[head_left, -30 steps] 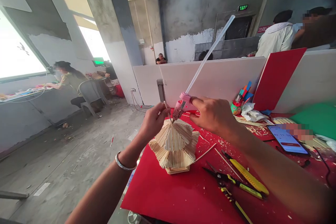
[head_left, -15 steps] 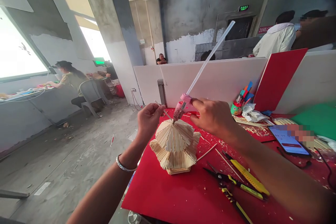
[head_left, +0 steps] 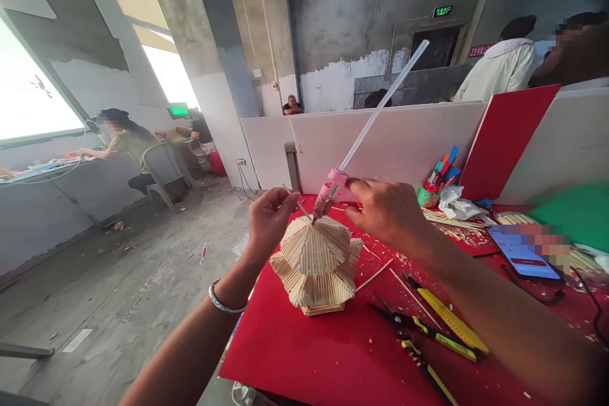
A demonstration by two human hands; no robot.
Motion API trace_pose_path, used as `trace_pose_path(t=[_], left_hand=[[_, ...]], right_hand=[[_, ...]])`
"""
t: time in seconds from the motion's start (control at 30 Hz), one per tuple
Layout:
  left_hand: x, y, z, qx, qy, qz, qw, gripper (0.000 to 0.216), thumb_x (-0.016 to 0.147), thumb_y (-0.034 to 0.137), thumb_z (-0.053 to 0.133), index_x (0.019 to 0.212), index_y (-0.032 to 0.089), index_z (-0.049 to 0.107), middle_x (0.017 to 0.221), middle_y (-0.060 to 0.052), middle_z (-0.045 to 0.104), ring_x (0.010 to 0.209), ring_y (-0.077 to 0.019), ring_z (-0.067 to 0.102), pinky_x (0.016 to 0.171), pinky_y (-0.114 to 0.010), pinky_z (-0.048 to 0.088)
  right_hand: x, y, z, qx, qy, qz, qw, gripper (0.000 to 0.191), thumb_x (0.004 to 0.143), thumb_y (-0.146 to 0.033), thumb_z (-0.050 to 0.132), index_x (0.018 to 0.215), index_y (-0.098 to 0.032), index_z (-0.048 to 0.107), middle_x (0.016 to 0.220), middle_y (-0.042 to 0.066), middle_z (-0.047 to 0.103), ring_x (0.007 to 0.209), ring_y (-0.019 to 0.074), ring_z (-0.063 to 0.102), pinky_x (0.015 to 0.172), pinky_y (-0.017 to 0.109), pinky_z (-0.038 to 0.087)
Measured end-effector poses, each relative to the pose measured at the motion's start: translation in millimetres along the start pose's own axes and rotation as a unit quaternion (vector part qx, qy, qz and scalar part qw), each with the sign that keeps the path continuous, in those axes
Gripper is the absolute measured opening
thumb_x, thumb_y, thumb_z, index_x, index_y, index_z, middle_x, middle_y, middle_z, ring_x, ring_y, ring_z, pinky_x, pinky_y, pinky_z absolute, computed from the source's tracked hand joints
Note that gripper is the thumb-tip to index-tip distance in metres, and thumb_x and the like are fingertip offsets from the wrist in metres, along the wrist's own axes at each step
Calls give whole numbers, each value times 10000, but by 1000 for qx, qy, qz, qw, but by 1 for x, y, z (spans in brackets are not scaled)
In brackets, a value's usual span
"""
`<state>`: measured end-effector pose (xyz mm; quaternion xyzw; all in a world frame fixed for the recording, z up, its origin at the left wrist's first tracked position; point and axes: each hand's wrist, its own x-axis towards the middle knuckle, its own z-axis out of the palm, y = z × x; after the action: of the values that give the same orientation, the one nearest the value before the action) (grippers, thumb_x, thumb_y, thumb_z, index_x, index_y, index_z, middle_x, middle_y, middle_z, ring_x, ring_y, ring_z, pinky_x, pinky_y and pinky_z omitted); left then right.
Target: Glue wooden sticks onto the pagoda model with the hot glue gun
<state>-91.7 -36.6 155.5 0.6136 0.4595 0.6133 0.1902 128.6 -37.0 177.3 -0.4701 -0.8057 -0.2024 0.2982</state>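
A small tiered pagoda model made of thin wooden sticks [head_left: 316, 261] stands on the red sheet [head_left: 333, 355] covering the table. My right hand [head_left: 387, 210] grips a pink hot-glue gun [head_left: 332, 191], whose nozzle touches the model's peak; a long clear glue stick rises from the back of the gun. My left hand [head_left: 269, 216] pinches a short wooden stick [head_left: 297, 203] just left of the peak. A silver bracelet circles my left wrist.
Yellow-handled cutters [head_left: 423, 342] and a yellow utility knife [head_left: 450, 317] lie right of the model. Loose sticks [head_left: 375, 275], a phone [head_left: 523, 252], crumpled tissue and a tool cup [head_left: 435, 184] sit farther back. White partitions and a red board [head_left: 504, 139] stand behind; other people work nearby.
My left hand lifted the short stick away from the model's top and tilted it sideways. The glue gun's nozzle stays at the peak, with its glue stick shifting slightly.
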Motion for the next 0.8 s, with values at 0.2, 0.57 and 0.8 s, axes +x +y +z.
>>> trace_pose_path(t=[0.2,0.57,0.8], left_hand=[[0,0,1,6,-7,0,1000,248,804,326,663,629,180,565,571,21,574,470,-63,451,417,-202,351],[-1,2,3,32,-13,3,999,236,797,315,649,623,185,556,568,23,558,475,-67,427,425,-213,345],[0,2,5,60,-25,4,998,225,794,313,645,624,190,563,573,20,553,512,-87,454,446,-229,349]], right_hand=[[0,0,-1,-3,3,0,1000,295,814,-284,494,1046,-215,661,829,26,711,638,128,574,546,297,172],[-1,2,0,-10,11,5,1000,250,816,-306,504,987,-213,662,814,24,705,623,128,566,533,300,166],[-2,3,-1,-14,4,6,1000,250,812,-284,492,988,-208,651,801,22,697,642,138,581,535,296,158]])
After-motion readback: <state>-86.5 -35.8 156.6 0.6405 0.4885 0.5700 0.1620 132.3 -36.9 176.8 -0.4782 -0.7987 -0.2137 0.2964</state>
